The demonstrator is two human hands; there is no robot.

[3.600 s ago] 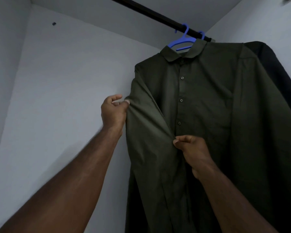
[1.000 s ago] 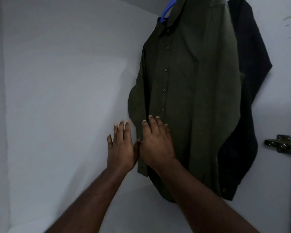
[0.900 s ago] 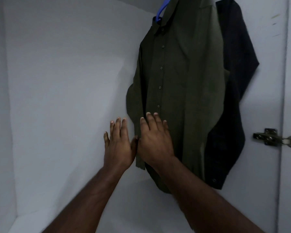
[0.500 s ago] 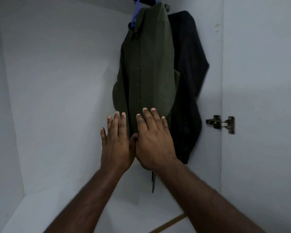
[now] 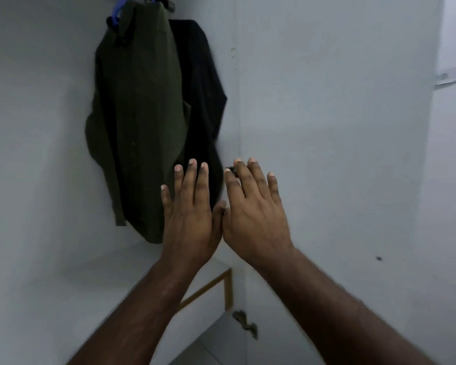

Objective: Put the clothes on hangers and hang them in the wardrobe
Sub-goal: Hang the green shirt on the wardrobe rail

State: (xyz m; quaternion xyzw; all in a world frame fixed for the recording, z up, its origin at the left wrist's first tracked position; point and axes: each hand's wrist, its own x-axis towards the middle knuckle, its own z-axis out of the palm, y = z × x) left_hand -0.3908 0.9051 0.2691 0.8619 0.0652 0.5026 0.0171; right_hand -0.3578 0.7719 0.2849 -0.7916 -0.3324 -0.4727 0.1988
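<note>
green shirt (image 5: 140, 122): on blue hanger (image 5: 115, 17), hung in wardrobe's right corner | dark garment (image 5: 203, 85): just behind it | left hand (image 5: 190, 214): flat, fingers spread, holding nothing | right hand (image 5: 253, 209): same, thumbs touching

Two hung shirts (image 5: 140, 122), two hands (image 5: 192, 222).

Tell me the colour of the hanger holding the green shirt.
Blue; the hanger shows at the shirt's collar in the head view.
</note>
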